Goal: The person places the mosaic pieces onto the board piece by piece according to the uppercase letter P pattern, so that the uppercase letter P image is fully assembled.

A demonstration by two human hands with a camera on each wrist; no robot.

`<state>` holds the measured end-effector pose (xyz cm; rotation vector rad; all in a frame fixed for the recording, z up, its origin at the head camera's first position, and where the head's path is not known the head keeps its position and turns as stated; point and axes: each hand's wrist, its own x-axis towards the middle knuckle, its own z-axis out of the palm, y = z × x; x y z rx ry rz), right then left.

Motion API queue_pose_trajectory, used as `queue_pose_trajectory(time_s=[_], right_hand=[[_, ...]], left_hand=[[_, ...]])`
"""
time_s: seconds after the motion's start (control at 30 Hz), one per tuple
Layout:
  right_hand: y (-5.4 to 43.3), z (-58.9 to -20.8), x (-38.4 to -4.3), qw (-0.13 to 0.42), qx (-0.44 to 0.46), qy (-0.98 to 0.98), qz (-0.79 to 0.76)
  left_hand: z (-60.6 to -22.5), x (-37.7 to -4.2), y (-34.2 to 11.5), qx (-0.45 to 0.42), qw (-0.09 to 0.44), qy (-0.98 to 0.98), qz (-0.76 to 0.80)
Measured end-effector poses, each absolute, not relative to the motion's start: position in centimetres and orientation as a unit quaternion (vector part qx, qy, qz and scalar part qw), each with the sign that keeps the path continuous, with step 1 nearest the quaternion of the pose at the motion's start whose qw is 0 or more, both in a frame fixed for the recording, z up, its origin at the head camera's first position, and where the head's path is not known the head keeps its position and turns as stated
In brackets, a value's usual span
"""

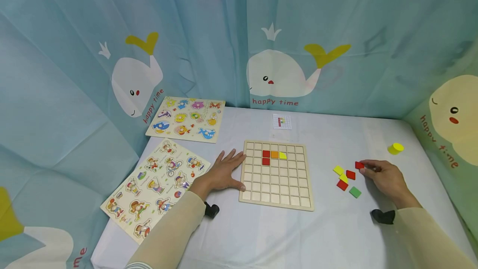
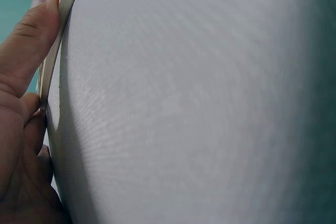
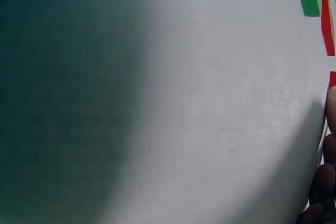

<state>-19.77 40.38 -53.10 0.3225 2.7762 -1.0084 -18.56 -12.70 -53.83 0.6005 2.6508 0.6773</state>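
A wooden grid board (image 1: 275, 186) lies in the middle of the table. Near its top left sit two red squares (image 1: 266, 157), an orange square (image 1: 274, 155) and a yellow piece with a cut-off corner (image 1: 283, 155). My left hand (image 1: 222, 172) rests with spread fingers against the board's left edge; in the left wrist view its thumb (image 2: 42, 19) touches the wooden rim. At the right, my right hand (image 1: 386, 179) pinches a red square tile (image 1: 359, 165) between thumb and fingers. Beside it lie loose red, yellow and green tiles, among them a green square (image 1: 355, 192).
Two picture puzzle boards lie at the left, one with sea animals (image 1: 186, 118) and one with sporting children (image 1: 154, 184). A small pattern card (image 1: 281, 122) is behind the grid board. Farther right stands a yellow cylinder (image 1: 396, 148). Printed curtains (image 1: 209, 32) border the table.
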Motion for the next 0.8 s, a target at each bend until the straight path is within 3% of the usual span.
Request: queue_pose_trajectory(time_s=[0.8], right_hand=[[39.52, -52.33, -19.65, 0.075, 0.163, 0.914, -0.364]], left_hand=[[-53.91, -18.54, -12.67, 0.214, 0.165, 0.933, 0.239]])
